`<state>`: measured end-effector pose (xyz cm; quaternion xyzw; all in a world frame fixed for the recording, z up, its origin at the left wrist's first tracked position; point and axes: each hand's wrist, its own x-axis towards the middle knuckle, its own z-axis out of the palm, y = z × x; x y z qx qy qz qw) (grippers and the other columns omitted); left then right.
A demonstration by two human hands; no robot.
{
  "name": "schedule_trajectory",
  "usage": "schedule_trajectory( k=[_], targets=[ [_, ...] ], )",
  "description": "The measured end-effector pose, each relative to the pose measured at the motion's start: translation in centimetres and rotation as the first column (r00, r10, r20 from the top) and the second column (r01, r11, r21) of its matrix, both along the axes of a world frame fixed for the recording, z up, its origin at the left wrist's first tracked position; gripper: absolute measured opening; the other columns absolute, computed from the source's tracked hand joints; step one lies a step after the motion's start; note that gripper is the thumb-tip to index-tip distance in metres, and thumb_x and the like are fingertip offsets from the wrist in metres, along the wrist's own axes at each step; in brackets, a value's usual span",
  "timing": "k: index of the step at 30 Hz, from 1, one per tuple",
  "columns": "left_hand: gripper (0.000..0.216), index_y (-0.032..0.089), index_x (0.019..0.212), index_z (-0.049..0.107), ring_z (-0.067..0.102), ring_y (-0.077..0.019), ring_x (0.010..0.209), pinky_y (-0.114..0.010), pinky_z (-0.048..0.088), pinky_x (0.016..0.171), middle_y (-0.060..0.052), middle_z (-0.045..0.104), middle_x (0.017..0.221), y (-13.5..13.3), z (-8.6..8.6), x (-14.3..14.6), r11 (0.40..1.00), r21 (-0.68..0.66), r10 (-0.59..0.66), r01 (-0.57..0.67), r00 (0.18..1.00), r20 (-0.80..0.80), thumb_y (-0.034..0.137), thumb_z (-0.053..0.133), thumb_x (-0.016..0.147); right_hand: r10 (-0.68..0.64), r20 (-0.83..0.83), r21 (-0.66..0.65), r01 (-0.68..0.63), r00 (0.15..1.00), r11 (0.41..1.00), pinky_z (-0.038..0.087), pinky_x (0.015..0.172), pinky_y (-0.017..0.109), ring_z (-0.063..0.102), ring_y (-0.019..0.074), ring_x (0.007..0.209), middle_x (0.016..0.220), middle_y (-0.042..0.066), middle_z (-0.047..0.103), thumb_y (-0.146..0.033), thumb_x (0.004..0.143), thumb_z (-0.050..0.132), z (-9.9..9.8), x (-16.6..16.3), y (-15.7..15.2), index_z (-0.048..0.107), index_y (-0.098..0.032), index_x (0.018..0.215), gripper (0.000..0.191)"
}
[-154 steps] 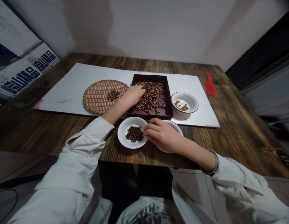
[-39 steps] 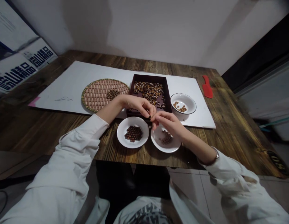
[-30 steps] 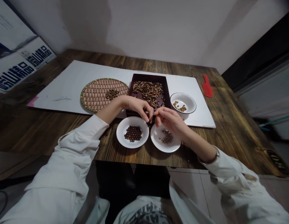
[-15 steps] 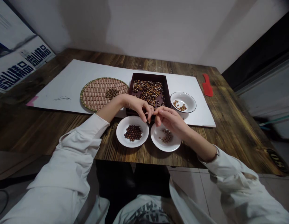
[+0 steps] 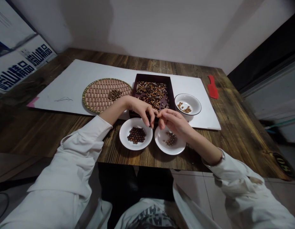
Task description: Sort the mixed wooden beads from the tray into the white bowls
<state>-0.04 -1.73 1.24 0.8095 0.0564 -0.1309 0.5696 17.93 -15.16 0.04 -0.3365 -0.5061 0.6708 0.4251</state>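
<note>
1. A pale wall (image 5: 149, 31) rises behind the dark wooden table (image 5: 73, 130) I sit at, and cartons (image 5: 18, 68) printed with blue characters stand at its left end.
2. A white board (image 5: 59, 82) lies across the tabletop, pink at its near left corner, with a thin dark line drawn beside that.
3. My left hand (image 5: 142, 108) arches over the near edge of the maroon box (image 5: 171, 92), thumb and finger closed on a small dark bead (image 5: 150, 126), just above the gap between my two dishes.
4. My right hand (image 5: 174, 123) hangs over the far side of the right-hand white dish (image 5: 160, 146), its fingertips meeting or nearly meeting those of the left; I can't tell whether they pinch anything. A bracelet (image 5: 222, 155) circles that wrist.
5. The box sits on the board, holding a crowd of mixed beads (image 5: 152, 92) in yellow, brown and grey.
6. Nearest me, on bare wood, the left-hand white dish (image 5: 123, 133) carries dark brown beads (image 5: 136, 135); its neighbour has paler, greyish-brown beads (image 5: 171, 139).
7. Left of the box, partly under my forearm, a round woven tray (image 5: 95, 95) bears a cluster of olive-brown beads (image 5: 115, 94).
8. Right of the box stands a dark-rimmed white bowl (image 5: 195, 105) with tan beads (image 5: 186, 109); beyond the board lies a red cleaver-shaped tool (image 5: 212, 89).
</note>
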Motion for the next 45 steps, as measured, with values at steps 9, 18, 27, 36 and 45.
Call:
schedule_trajectory(
  k=[9, 18, 27, 36, 45],
  targets=[
    [0.021, 0.024, 0.083, 0.082, 0.059, -0.0189, 0.114, -0.02, 0.042, 0.1, 0.001, 0.074, 0.106, -0.23, -0.24, -0.03, 1.0, 0.015, 0.006, -0.006, 1.0, 0.01, 0.037, 0.084, 0.068, 0.017, -0.001, 0.021, -0.017, 1.0, 1.0, 0.048, 0.063, 0.025, 0.06, 0.0122, 0.059, 0.059, -0.002, 0.063, -0.044, 0.091, 0.064, -0.09, 0.02, 0.0, 0.064, -0.018, 0.091, 0.026],
    [0.025, 0.022, 0.086, 0.083, 0.066, -0.0174, 0.1, -0.019, 0.048, 0.091, -0.001, 0.076, 0.096, -0.41, -0.17, -0.01, 1.0, 0.003, 0.025, -0.025, 0.999, 0.03, 0.039, 0.086, 0.067, 0.022, 0.017, 0.019, -0.023, 1.0, 1.0, 0.048, 0.064, 0.026, 0.059, 0.0118, 0.059, 0.059, -0.002, 0.063, -0.044, 0.092, 0.063, -0.07, 0.02, 0.05, 0.063, -0.018, 0.091, 0.026],
    [0.026, 0.023, 0.089, 0.083, 0.067, -0.0172, 0.097, -0.02, 0.048, 0.092, 0.0, 0.077, 0.094, -0.21, -0.27, -0.06, 1.0, 0.002, 0.004, -0.004, 0.999, 0.032, 0.041, 0.082, 0.071, 0.015, 0.018, 0.021, -0.016, 1.0, 1.0, 0.048, 0.065, 0.026, 0.06, 0.0117, 0.059, 0.059, -0.003, 0.063, -0.044, 0.091, 0.062, -0.09, -0.06, -0.04, 0.063, -0.018, 0.091, 0.026],
    [0.025, 0.023, 0.091, 0.083, 0.066, -0.0181, 0.1, -0.021, 0.046, 0.094, -0.001, 0.077, 0.097, -0.08, -0.3, -0.09, 1.0, 0.013, -0.001, 0.0, 1.0, 0.02, 0.041, 0.081, 0.073, 0.013, 0.003, 0.01, -0.013, 1.0, 1.0, 0.047, 0.064, 0.026, 0.06, 0.012, 0.059, 0.058, -0.002, 0.063, -0.044, 0.09, 0.065, 0.08, -0.09, -0.08, 0.065, -0.018, 0.09, 0.026],
    [0.022, 0.025, 0.09, 0.082, 0.062, -0.0194, 0.11, -0.022, 0.045, 0.099, 0.001, 0.074, 0.111, -0.24, -0.35, -0.15, 0.999, -0.004, 0.041, -0.041, 0.999, 0.014, 0.039, 0.079, 0.073, 0.007, 0.065, 0.076, -0.012, 0.998, 0.997, 0.047, 0.067, 0.027, 0.058, 0.0122, 0.06, 0.059, -0.002, 0.063, -0.047, 0.091, 0.063, -0.22, -0.2, -0.07, 0.064, -0.018, 0.089, 0.029]
  ],
)
